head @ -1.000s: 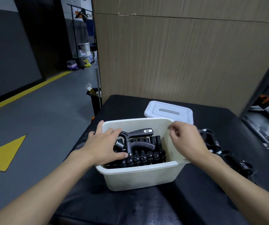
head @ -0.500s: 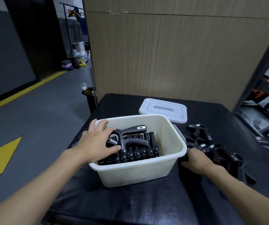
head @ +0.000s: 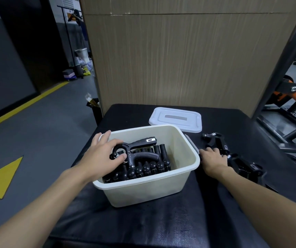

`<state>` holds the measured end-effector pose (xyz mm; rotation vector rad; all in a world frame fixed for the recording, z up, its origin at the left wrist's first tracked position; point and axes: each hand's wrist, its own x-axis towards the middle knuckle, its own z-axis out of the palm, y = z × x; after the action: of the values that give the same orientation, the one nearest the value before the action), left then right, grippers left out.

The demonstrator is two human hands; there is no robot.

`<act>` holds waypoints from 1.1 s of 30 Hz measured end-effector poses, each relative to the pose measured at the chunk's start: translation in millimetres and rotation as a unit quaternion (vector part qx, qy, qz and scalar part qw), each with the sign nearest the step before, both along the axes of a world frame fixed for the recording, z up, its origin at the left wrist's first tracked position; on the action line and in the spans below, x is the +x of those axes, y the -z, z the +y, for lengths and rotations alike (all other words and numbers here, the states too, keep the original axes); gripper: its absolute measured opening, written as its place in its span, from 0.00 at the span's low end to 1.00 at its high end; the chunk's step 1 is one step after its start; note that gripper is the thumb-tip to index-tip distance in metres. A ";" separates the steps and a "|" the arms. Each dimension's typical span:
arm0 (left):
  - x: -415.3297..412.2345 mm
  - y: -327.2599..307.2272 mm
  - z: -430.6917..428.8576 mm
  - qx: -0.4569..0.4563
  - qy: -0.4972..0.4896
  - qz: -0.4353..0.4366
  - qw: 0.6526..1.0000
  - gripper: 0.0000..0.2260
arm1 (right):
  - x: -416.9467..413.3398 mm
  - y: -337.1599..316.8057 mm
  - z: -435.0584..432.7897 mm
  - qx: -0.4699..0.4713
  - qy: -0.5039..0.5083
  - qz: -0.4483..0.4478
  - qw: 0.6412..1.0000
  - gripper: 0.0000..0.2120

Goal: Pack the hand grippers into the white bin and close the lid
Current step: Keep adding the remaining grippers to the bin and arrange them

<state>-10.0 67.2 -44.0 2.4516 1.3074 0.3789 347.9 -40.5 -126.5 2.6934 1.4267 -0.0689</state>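
Here left hand [head: 102, 154] presses grippers [head: 140, 154].

Open white plastic bin [head: 149, 190] sits centrally on the black padded counter [head: 143, 224], black hand grippers [head: 141, 158] inside. White rectangular lid [head: 175, 119] lies behind; loose black grippers [head: 233, 158] right.

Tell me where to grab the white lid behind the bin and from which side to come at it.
Probably best taken by its near long edge: the lid lies flat, top up, on the black table just behind the white bin, its downturned rim offering a lip. Come from above and the right, since the right hand is nearer; curl the fingers under that rim, thumb on top.
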 end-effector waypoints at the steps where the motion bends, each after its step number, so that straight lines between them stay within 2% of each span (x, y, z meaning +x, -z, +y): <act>1: -0.5 0.2 -0.2 -0.006 0.000 -0.010 1.000 0.23 | 1.6 0.0 -0.5 0.008 -0.002 -0.004 1.000 0.14; 3: -1.1 -0.2 -1.1 -0.010 -0.002 -0.013 1.000 0.23 | 3.6 -0.7 0.1 0.030 -0.014 -0.035 0.999 0.09; 5: -1.0 -1.3 -1.4 -0.012 -0.002 -0.009 1.000 0.25 | 2.8 -4.2 3.9 0.103 0.004 -0.037 0.994 0.06; 8: -1.1 -2.0 -1.6 -0.019 -0.001 -0.008 1.000 0.26 | -2.9 -30.8 7.3 0.270 0.106 0.101 0.952 0.08; 10: -1.4 -1.8 -2.1 -0.023 -0.003 -0.008 1.000 0.26 | -3.7 -52.9 6.0 0.344 0.127 0.152 0.918 0.13; 13: -0.6 -3.7 -2.7 -0.028 -0.007 -0.008 1.000 0.25 | -6.2 -90.3 2.7 0.434 0.089 0.134 0.886 0.18; 16: 0.0 -3.8 -2.4 -0.028 -0.007 -0.011 1.000 0.23 | -19.9 -130.4 -1.4 0.512 -0.009 0.189 0.838 0.12; 18: -0.2 -2.8 -2.4 -0.034 -0.009 -0.030 0.999 0.20 | -40.6 -155.3 1.1 0.525 -0.051 0.236 0.816 0.08; 20: -0.5 -2.6 -3.2 -0.056 -0.013 -0.067 0.996 0.19 | -66.4 -171.3 10.7 0.529 -0.066 0.291 0.794 0.09; 23: -0.9 -3.8 -3.6 -0.107 -0.037 -0.137 0.984 0.22 | -107.2 -176.9 26.9 0.527 -0.033 0.475 0.704 0.20; 24: -1.6 -4.0 -3.1 -0.120 -0.041 -0.154 0.980 0.26 | -121.2 -175.6 31.5 0.508 -0.016 0.529 0.680 0.25; 25: -2.2 -3.6 -2.6 -0.129 -0.040 -0.168 0.977 0.31 | -133.1 -174.1 34.8 0.484 0.003 0.560 0.672 0.30; 28: -4.5 -0.6 -1.6 -0.139 -0.028 -0.201 0.969 0.36 | -159.5 -161.0 45.4 0.417 0.028 0.609 0.675 0.45; 29: -4.9 -0.2 -2.4 -0.137 -0.024 -0.211 0.968 0.37 | -165.1 -154.8 50.6 0.400 0.033 0.612 0.682 0.47; 33: -5.2 3.7 -2.8 -0.111 -0.020 -0.228 0.967 0.35 | -183.0 -138.9 63.2 0.363 0.050 0.605 0.707 0.41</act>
<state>-15.1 64.4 -47.7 1.9976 1.1291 0.7162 164.8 22.6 12.4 3.4532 1.7142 -2.0301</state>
